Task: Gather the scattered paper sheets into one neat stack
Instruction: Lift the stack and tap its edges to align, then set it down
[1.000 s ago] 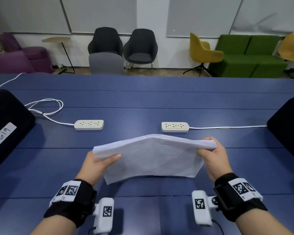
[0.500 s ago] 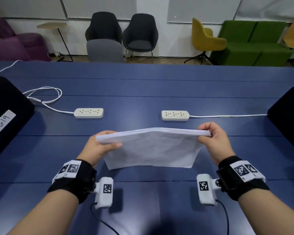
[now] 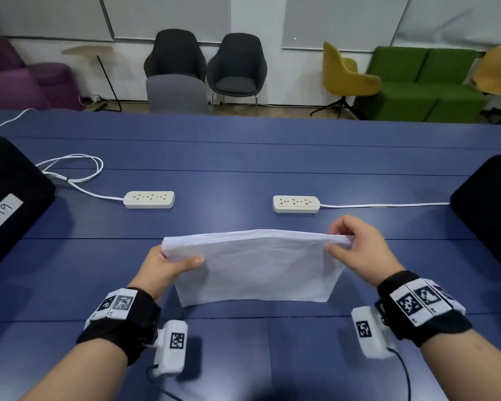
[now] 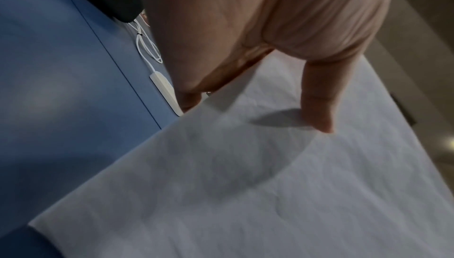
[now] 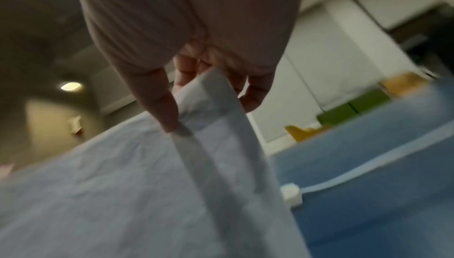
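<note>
A stack of white paper sheets stands on its long edge on the blue table, leaning toward me. My left hand grips its upper left corner, thumb across the near face. My right hand pinches the upper right corner between thumb and fingers. In the left wrist view the thumb presses on the paper, and my left hand fills the top. In the right wrist view my right hand holds the paper by its corner; the sheet edges show as a thick band.
Two white power strips lie beyond the paper, their cords running left and right. Black boxes sit at the table's left and right edges; the left one bears a label "G19". Chairs and sofas stand beyond the far edge.
The stack has been tipped more upright with its lower edge on the table. My right hand has shifted from a full grip on the side to a pinch at the top corner.
</note>
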